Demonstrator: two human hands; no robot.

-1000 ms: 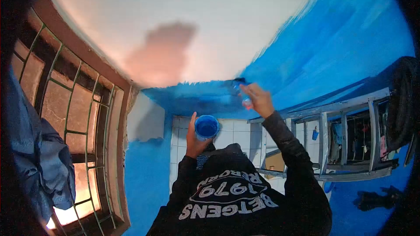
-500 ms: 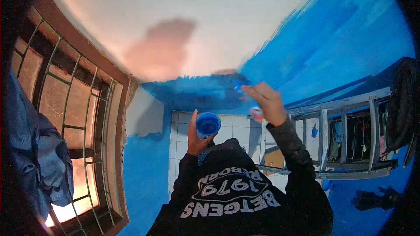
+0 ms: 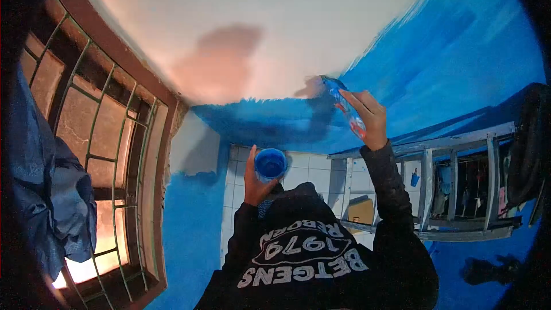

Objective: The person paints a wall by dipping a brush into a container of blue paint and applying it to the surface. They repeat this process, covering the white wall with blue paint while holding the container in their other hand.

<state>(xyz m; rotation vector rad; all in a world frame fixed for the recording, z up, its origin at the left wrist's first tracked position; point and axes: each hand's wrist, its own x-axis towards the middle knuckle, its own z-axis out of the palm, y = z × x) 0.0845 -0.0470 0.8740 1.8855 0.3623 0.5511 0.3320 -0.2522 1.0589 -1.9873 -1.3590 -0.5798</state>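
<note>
My left hand (image 3: 254,182) is wrapped round a small cup of blue paint (image 3: 271,164), held in front of my chest with its mouth facing me. In my right hand (image 3: 368,116) is a paintbrush (image 3: 348,109), its handle smeared with blue and red. The bristles are right at the wall (image 3: 298,28), by the border between the white part and the fresh blue paint (image 3: 436,57). A shadow of the brush and hand falls beside the bristle end.
To the left is a barred window (image 3: 97,138) with a dark blue cloth (image 3: 54,178) hanging in front. A wooden ladder (image 3: 426,186) lies across the right side. White tiles (image 3: 304,175) show below, and a dark cloth (image 3: 525,143) hangs at far right.
My right hand has moved up and slightly right, bringing the brush to the edge of the blue paint. The left hand with the cup has stayed nearly in place.
</note>
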